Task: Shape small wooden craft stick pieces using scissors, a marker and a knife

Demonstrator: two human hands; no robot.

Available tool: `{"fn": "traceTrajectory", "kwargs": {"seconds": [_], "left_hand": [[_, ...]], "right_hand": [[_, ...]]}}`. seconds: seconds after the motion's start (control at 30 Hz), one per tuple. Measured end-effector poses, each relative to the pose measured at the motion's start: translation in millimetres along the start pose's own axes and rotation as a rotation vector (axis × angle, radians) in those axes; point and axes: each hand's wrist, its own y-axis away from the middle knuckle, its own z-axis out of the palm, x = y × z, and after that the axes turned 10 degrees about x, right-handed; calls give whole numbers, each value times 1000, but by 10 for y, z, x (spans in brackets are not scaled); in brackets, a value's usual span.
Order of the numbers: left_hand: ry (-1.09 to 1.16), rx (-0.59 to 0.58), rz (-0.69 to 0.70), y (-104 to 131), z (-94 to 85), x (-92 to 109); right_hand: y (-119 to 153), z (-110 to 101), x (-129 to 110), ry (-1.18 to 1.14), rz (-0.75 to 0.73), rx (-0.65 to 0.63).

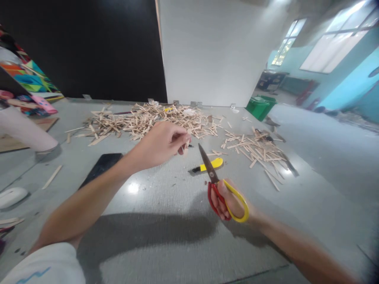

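Bright windows (334, 49) at right, glare on grey tabletop (166, 193), soft shadows, stretched, blurry edges

Nearer than the yellow utility knife (218, 162), the right hand (227, 200) grips red-and-yellow-handled scissors (208, 165). Left of the knife, the left hand (162, 144) pinches a short wooden strip (186, 150); beyond the knife spreads a heap of wooden sticks (148, 123).

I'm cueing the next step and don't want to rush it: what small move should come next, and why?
I'd probably have the right hand open the scissors before bringing them closer: the blades look closed, and their tip stands apart from the small wooden strip that the left hand pinches.
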Motion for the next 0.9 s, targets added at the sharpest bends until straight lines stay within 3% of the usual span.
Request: {"fn": "traceTrajectory", "kwargs": {"seconds": [0.17, 0.4, 0.57, 0.9], "left_hand": [[62, -26, -26, -22, 45, -40], [314, -111, -127, -38, 49, -50], [339, -105, -122, -41, 44, -55], [379, -95, -116, -34, 33, -45]], "right_hand": [[14, 19, 39, 9, 2, -28], [32, -2, 48, -1, -8, -97], [82, -6, -23, 12, -34, -159], [85, 14, -57, 51, -15, -133]]}}
